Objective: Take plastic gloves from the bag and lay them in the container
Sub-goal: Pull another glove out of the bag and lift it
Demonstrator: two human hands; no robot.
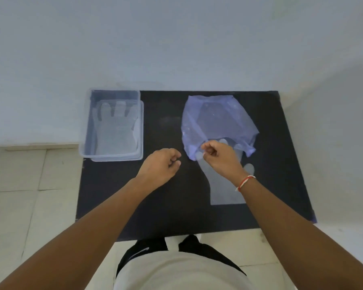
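Both hands curled: right (218, 158) over half-hidden glove (224, 189) (grip unclear), left (161, 164) empty.

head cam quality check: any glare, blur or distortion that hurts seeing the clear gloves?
Head view: soft, even light with a bluish cast, no hard shadows, no strong glare. Overall softness; the glove in the container reads faintly, the glove on the black mat is low-contrast and partly hidden by the right hand. Wide-angle bending stretches the forearms at the lower corners.
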